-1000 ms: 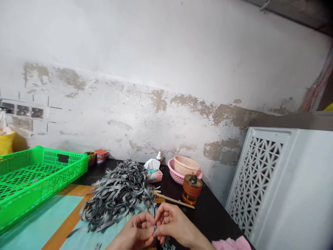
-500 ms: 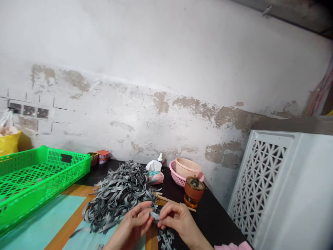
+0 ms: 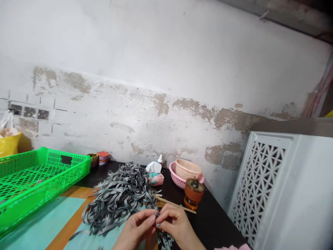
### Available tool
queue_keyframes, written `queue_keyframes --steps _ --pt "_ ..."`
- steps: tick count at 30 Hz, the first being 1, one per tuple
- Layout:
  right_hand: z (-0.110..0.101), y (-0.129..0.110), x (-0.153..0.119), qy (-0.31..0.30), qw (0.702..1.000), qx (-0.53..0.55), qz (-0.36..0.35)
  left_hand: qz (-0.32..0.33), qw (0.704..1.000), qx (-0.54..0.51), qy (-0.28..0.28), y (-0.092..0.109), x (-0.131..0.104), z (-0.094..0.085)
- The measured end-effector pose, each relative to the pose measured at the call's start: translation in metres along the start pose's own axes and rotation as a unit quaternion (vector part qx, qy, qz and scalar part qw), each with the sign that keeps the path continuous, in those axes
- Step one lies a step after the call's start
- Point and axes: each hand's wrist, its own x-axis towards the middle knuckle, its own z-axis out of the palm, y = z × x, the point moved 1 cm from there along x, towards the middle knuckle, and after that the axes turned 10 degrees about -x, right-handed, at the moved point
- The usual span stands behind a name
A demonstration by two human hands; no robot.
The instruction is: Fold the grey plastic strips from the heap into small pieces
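White wall, patched with flaking plaster, rises behind a black table. Between the fingertips of both hands sits a small grey piece, mostly covered, so its shape is hard to make out. Left hand and right hand nearly meet, each seeming to pinch it narrowly between thumb and fingers. Small grey bits lie just below; beyond the left hand spreads a heap of grey strips, with a green crate farther left.
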Motion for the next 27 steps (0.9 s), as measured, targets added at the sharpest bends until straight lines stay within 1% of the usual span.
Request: queue_keyframes --steps 2,4,6,9,11,15,18,22,25,27 --pt "0.000 -0.003 0.000 0.008 1.000 -0.027 -0.006 0.012 1.000 0.016 -0.004 0.002 -0.001 0.001" --pt "-0.001 -0.007 -0.001 0.002 0.999 -0.035 0.003 0.017 1.000 0.019 -0.012 0.002 0.000 -0.002" --pt "-0.002 -0.010 -0.001 -0.013 0.999 -0.001 0.037 0.012 0.999 0.027 -0.025 -0.001 0.003 -0.006" --pt "-0.002 -0.008 -0.001 -0.043 0.992 0.071 0.090 -0.010 0.997 0.049 -0.060 -0.007 0.006 -0.013" --pt "-0.001 -0.005 0.000 -0.057 0.990 0.076 0.100 -0.028 0.994 0.058 -0.088 -0.010 0.007 -0.015" --pt "0.001 -0.002 0.001 -0.066 0.990 0.060 0.106 -0.041 0.988 0.087 -0.118 -0.009 0.003 -0.010" --pt "0.002 -0.003 -0.001 -0.095 0.988 0.052 0.110 -0.049 0.982 0.118 -0.137 -0.004 0.000 -0.008" --pt "0.000 -0.007 -0.005 -0.138 0.983 0.030 0.117 -0.076 0.975 0.147 -0.148 0.000 -0.004 -0.006" --pt "-0.001 -0.007 -0.007 -0.163 0.978 0.036 0.128 -0.082 0.972 0.153 -0.157 0.002 -0.006 -0.003" --pt "-0.002 -0.006 -0.007 -0.181 0.973 0.046 0.138 -0.088 0.973 0.150 -0.153 0.003 -0.008 -0.002"
